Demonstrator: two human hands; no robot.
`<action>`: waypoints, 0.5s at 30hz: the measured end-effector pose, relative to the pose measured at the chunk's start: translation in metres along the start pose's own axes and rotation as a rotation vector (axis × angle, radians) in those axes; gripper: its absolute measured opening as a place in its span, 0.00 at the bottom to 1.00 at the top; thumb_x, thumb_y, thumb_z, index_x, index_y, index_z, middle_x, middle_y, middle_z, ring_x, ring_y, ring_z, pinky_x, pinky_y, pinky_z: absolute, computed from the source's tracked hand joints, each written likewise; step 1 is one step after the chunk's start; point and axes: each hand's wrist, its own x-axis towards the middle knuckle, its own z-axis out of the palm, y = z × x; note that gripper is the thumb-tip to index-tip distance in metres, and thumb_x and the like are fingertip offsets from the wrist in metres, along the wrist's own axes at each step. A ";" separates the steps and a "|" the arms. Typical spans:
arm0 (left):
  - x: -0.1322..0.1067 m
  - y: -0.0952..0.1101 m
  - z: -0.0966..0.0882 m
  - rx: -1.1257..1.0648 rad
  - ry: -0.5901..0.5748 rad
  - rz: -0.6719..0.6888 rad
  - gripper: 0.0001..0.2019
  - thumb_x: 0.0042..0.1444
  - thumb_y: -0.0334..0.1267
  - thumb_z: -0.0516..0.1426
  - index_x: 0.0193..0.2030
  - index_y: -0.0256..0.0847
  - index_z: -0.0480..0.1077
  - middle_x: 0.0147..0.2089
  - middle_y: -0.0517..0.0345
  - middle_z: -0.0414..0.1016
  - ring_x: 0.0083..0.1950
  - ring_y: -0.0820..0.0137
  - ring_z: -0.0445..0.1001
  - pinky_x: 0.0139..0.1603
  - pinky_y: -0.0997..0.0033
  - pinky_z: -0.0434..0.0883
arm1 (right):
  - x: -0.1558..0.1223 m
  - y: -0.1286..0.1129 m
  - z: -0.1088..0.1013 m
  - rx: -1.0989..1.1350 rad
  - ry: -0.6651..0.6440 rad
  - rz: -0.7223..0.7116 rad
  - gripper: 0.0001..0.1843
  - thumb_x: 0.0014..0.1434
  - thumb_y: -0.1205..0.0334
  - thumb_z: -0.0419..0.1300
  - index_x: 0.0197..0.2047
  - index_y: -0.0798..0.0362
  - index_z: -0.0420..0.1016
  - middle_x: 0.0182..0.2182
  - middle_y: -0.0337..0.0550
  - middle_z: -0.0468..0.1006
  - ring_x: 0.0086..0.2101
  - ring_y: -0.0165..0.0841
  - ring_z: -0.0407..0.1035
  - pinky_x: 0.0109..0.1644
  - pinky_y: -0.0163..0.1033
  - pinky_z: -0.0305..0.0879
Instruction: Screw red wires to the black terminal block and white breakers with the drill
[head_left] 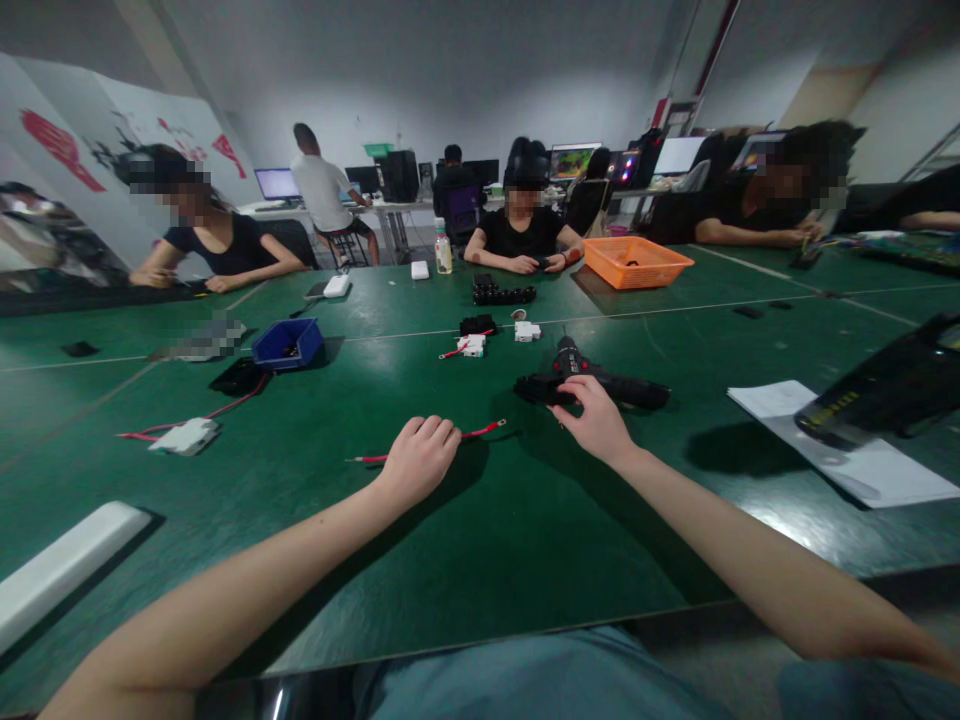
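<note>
My left hand is closed around a red cable that lies across the green table, with a metal ring terminal at its right end and a bare tip at its left. My right hand pinches a black plastic piece beside a black power drill. Whether that piece belongs to the drill I cannot tell. The drill rests on its side, bit facing away from me. Beyond my hands sit white breakers with a short red wire, and a black part behind them.
At the left are a blue bin, a white breaker with red wires and a long white bar. White papers lie at right under a dark object. An orange basket stands farther back. Several people sit around the table.
</note>
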 end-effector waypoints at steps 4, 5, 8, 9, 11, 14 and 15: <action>0.000 0.000 0.000 0.010 -0.001 -0.001 0.09 0.65 0.29 0.50 0.42 0.38 0.72 0.41 0.49 0.73 0.44 0.61 0.69 0.43 0.59 0.63 | 0.002 -0.001 -0.005 -0.027 -0.010 0.111 0.21 0.68 0.45 0.53 0.34 0.52 0.74 0.33 0.49 0.77 0.33 0.41 0.72 0.37 0.44 0.68; 0.000 0.000 0.000 0.011 -0.002 -0.002 0.09 0.66 0.30 0.50 0.43 0.38 0.72 0.41 0.49 0.74 0.44 0.61 0.70 0.44 0.59 0.63 | 0.001 -0.001 -0.006 -0.033 -0.037 0.132 0.23 0.68 0.44 0.51 0.31 0.52 0.73 0.29 0.47 0.76 0.30 0.39 0.71 0.35 0.42 0.66; 0.000 0.000 0.000 0.008 0.003 -0.001 0.11 0.66 0.30 0.51 0.51 0.39 0.71 0.44 0.49 0.75 0.47 0.61 0.71 0.45 0.59 0.63 | 0.000 -0.003 -0.007 -0.026 -0.123 0.174 0.27 0.69 0.43 0.49 0.26 0.51 0.72 0.22 0.42 0.74 0.25 0.36 0.68 0.30 0.40 0.59; 0.000 -0.001 0.000 0.005 0.004 0.003 0.13 0.66 0.30 0.51 0.54 0.40 0.70 0.47 0.48 0.76 0.48 0.60 0.71 0.45 0.59 0.63 | 0.000 -0.004 -0.007 -0.018 -0.144 0.185 0.27 0.69 0.43 0.49 0.26 0.51 0.72 0.21 0.41 0.74 0.24 0.35 0.67 0.29 0.39 0.58; 0.000 -0.001 -0.001 -0.004 0.003 0.017 0.18 0.65 0.31 0.51 0.61 0.42 0.67 0.51 0.48 0.76 0.50 0.60 0.71 0.45 0.59 0.63 | -0.001 -0.005 -0.008 -0.004 -0.180 0.204 0.27 0.69 0.43 0.49 0.25 0.51 0.72 0.20 0.40 0.74 0.22 0.34 0.66 0.28 0.39 0.56; -0.001 -0.001 -0.001 -0.014 -0.007 0.033 0.21 0.66 0.31 0.51 0.65 0.44 0.64 0.52 0.49 0.76 0.51 0.59 0.71 0.43 0.59 0.63 | 0.000 -0.005 -0.008 0.003 -0.226 0.225 0.27 0.68 0.44 0.50 0.23 0.51 0.70 0.19 0.40 0.73 0.21 0.33 0.65 0.27 0.38 0.54; -0.001 -0.001 -0.001 -0.015 -0.009 0.034 0.22 0.66 0.31 0.51 0.66 0.45 0.64 0.51 0.49 0.77 0.51 0.59 0.71 0.43 0.59 0.63 | 0.000 -0.004 -0.008 0.004 -0.243 0.229 0.28 0.68 0.45 0.50 0.22 0.51 0.69 0.19 0.39 0.73 0.20 0.32 0.64 0.26 0.38 0.54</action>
